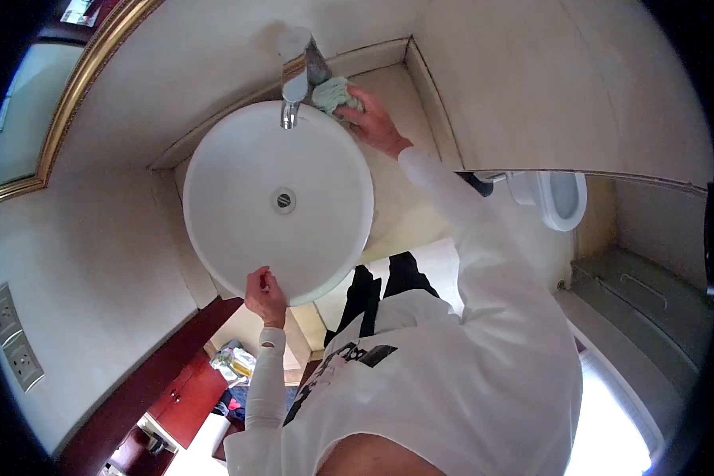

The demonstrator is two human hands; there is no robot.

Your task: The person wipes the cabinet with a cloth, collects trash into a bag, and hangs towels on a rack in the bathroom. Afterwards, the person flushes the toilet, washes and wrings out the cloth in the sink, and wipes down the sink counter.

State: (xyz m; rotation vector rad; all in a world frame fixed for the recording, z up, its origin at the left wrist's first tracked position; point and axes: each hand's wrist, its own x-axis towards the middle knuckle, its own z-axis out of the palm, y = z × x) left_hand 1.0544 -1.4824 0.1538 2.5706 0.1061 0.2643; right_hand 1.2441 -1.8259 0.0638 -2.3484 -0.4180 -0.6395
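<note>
A light green cloth (333, 96) is bunched in my right hand (373, 123), against the counter just right of the faucet's base. The chrome faucet (293, 79) stands behind the round white basin (238, 230), its spout over the rim. My left hand (265, 297) is at the basin's near edge, fingers curled together; whether anything small is between them cannot be made out. A round drain (283, 201) shows in the middle of the basin.
A gold-framed mirror (79, 95) hangs at the upper left, and wall sockets (16, 337) sit at the far left. A toilet (563, 201) is at the right beyond a partition. Red cabinets (189, 401) stand at the lower left.
</note>
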